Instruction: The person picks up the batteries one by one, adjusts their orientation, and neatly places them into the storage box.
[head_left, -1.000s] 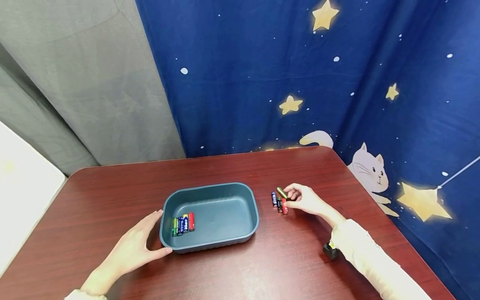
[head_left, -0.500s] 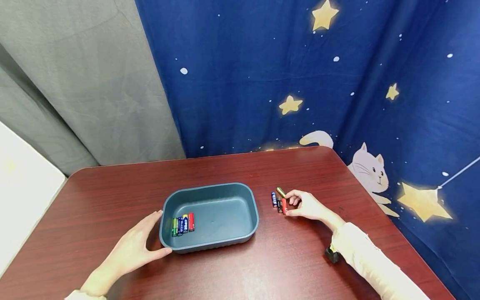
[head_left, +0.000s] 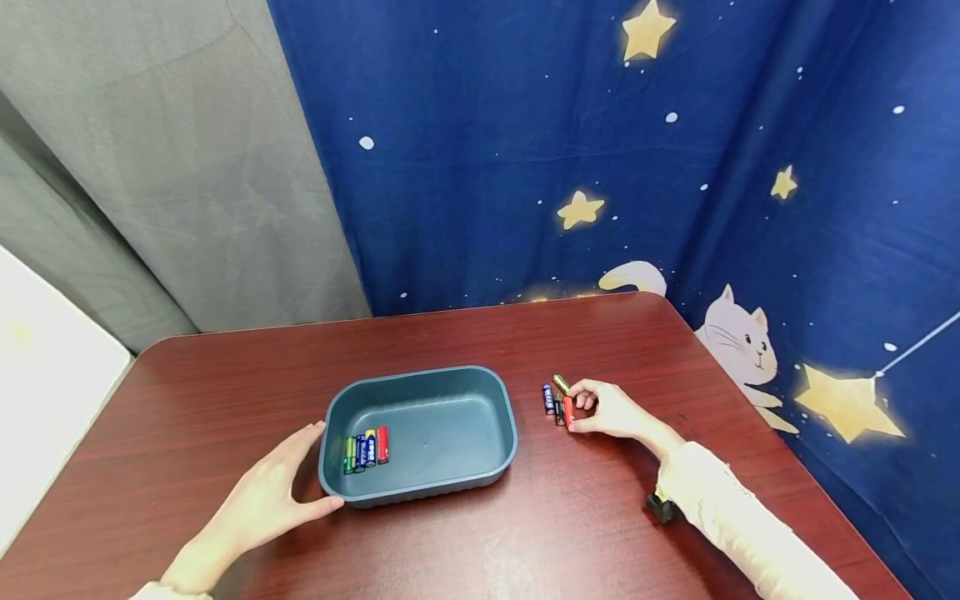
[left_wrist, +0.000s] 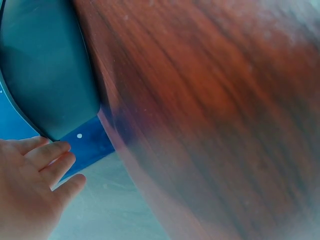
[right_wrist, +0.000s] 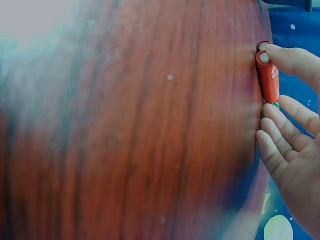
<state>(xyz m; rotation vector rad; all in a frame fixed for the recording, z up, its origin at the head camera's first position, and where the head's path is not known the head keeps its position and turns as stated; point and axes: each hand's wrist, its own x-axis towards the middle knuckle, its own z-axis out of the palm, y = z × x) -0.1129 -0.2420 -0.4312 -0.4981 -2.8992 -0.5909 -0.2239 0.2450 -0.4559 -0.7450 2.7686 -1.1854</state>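
Battery handling on a reddish-brown wood-grained table (head_left: 225,383). Right hand (head_left: 618,415) appears to pinch a red cylindrical battery (right_wrist: 269,82) end to end, thumb near, index finger far. Red one lies on the table, right of a blue-grey plastic tray (head_left: 450,442), just beside a black cylindrical battery (head_left: 558,410). Blue cylindrical battery (head_left: 548,399) left of that; green cylindrical battery (head_left: 560,382) slants at the far side. Left hand (head_left: 266,492) grips nothing; straight fingers and thumb span the tray's left end, at the rim.

Judgement: squaring up or lifting, cannot tell which. Best to press both ends evenly, keep the index finger off the green neighbour lest it roll, and rise straight if lifting.

Writing: pale marks on red and blue casings; no brand legible.
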